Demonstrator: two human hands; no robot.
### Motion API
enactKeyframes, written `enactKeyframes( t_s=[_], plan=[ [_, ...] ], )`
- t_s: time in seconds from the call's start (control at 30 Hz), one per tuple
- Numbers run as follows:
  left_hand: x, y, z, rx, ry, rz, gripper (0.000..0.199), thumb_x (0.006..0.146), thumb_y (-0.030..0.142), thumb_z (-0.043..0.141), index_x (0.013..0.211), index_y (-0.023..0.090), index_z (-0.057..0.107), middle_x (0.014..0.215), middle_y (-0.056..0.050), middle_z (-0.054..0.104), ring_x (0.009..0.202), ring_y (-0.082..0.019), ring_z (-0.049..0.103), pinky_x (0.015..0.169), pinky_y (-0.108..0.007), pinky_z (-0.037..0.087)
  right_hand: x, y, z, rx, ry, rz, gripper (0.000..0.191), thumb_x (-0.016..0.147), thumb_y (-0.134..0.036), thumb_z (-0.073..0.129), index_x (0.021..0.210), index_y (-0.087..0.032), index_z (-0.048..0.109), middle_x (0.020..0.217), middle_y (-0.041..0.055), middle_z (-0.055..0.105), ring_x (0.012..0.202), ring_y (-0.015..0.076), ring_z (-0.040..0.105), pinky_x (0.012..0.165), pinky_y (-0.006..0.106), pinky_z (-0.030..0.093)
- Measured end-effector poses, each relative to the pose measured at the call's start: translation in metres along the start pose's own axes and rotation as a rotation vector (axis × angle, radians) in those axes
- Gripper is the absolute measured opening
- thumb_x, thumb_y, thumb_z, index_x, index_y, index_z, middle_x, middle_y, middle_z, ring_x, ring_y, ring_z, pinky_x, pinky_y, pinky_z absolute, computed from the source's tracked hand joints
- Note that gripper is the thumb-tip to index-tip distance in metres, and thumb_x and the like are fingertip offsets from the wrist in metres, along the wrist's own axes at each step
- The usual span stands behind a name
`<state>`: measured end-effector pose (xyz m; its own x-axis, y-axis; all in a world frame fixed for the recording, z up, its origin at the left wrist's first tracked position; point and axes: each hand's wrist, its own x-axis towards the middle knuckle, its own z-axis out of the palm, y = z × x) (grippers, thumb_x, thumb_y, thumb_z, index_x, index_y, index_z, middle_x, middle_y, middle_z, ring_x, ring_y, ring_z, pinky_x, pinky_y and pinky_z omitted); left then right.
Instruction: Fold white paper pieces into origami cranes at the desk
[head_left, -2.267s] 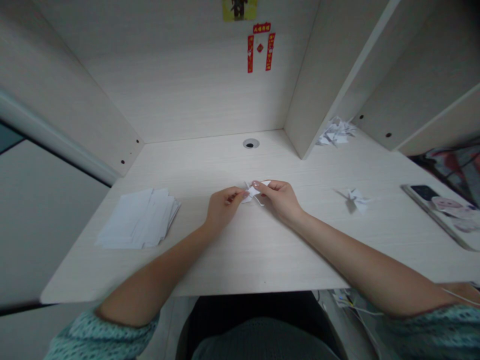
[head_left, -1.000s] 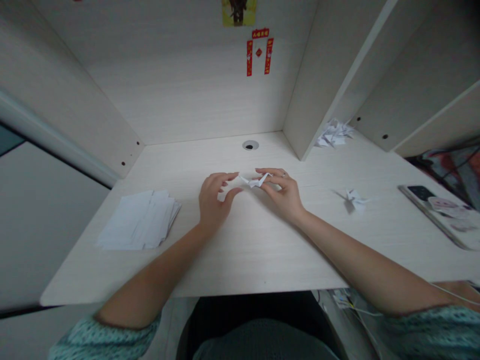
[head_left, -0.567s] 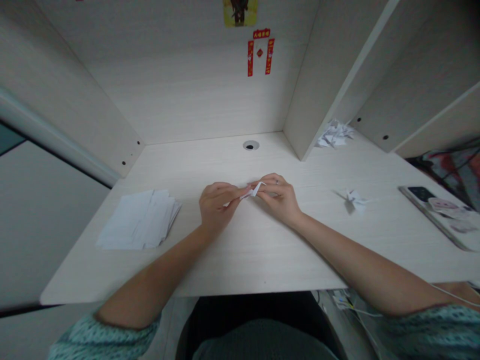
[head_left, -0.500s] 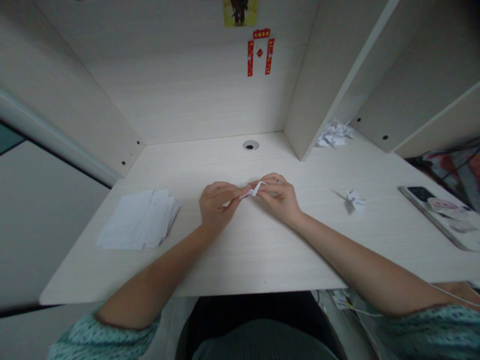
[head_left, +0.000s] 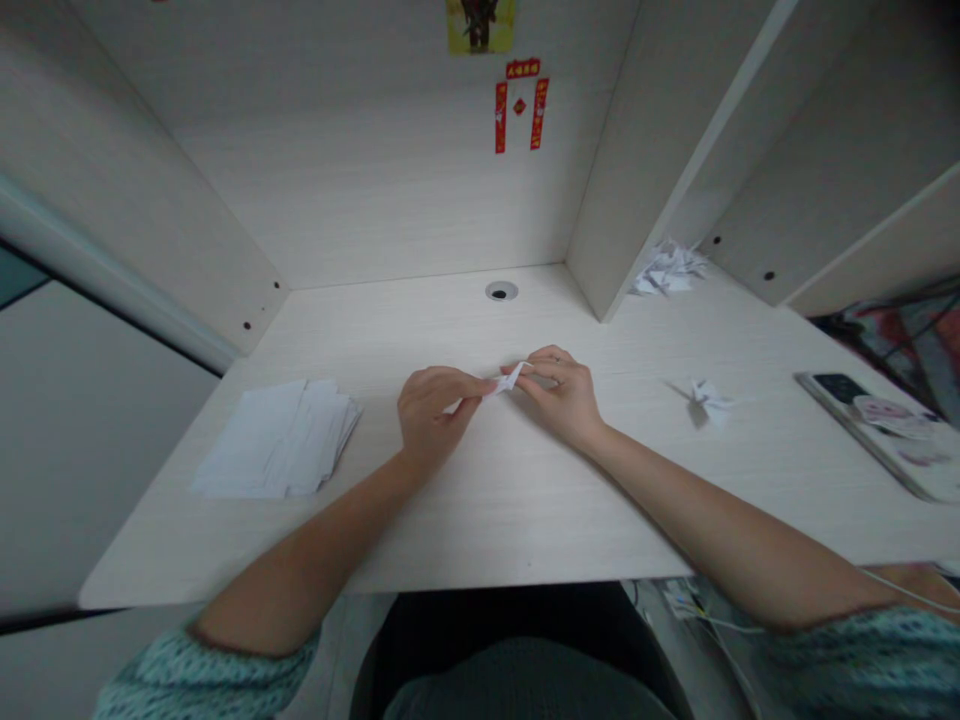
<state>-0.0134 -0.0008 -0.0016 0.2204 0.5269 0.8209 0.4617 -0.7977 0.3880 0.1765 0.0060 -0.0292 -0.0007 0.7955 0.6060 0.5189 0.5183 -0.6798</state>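
A small white origami crane (head_left: 511, 378) is held between my two hands over the middle of the desk. My left hand (head_left: 439, 405) pinches its left side between thumb and fingers, covering part of the paper. On the other side, my right hand (head_left: 559, 390) has its thumb and fingertips closed on the crane near its thin bent tip. A ring shows on a finger of this hand. Another folded white crane (head_left: 709, 396) rests on the desk to the right of my right hand.
A stack of white paper sheets (head_left: 281, 440) lies on the left. Behind the upright divider (head_left: 622, 220) is a pile of folded white paper (head_left: 670, 268). A phone (head_left: 877, 430) lies at the far right. A round cable hole (head_left: 502, 291) is at the back of the desk (head_left: 450, 530).
The fingers of both hands have shifted slightly around the crane, and my left fingertips lie a little lower. The crane stays in almost the same place.
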Motion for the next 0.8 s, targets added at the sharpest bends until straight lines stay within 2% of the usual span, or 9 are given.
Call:
enactKeyframes(
  t_s=[0.23,0.43,0.63,0.8],
  plan=[
    [-0.0026,-0.0007,0.0004,0.055,-0.002,-0.018,0.012,0.078,0.016,0.068,0.082,0.026,0.073,0.075,0.002,0.074,0.074,-0.013,0.067,0.077,-0.028,0.049,0.0003,-0.0007,0.0003,-0.026,-0.022,-0.001,0.011,0.082,-0.024,0.064,0.082,-0.023,0.075,0.076,0.0036,0.070,0.077,0.0193,0.062,0.076,0.035,0.048],
    [-0.0020,-0.0024,-0.0004,0.065,-0.004,-0.038,0.010,0.080,0.019,0.066,0.083,0.026,0.074,0.076,0.001,0.074,0.074,-0.014,0.066,0.076,-0.028,0.050,-0.0001,-0.0011,-0.0003,0.009,-0.031,0.010,0.011,0.081,-0.027,0.066,0.087,-0.025,0.076,0.078,0.0039,0.071,0.079,0.0197,0.062,0.075,0.035,0.050],
    [-0.0017,-0.0025,0.0011,0.079,0.048,0.013,0.011,0.075,0.022,0.073,0.085,0.026,0.073,0.075,0.002,0.074,0.071,-0.013,0.066,0.073,-0.028,0.050,-0.0007,0.0022,0.0015,0.026,-0.014,0.044,0.010,0.080,-0.025,0.067,0.083,-0.025,0.076,0.076,0.0036,0.071,0.076,0.0189,0.061,0.070,0.033,0.051],
    [-0.0004,-0.0009,-0.0017,0.047,0.014,0.106,0.013,0.077,0.018,0.070,0.087,0.027,0.072,0.077,0.003,0.074,0.073,-0.011,0.066,0.074,-0.026,0.051,0.0003,-0.0004,0.0005,0.054,-0.055,0.066,0.013,0.081,-0.025,0.065,0.088,-0.026,0.076,0.078,0.0036,0.072,0.079,0.0191,0.062,0.073,0.033,0.051]
  ],
)
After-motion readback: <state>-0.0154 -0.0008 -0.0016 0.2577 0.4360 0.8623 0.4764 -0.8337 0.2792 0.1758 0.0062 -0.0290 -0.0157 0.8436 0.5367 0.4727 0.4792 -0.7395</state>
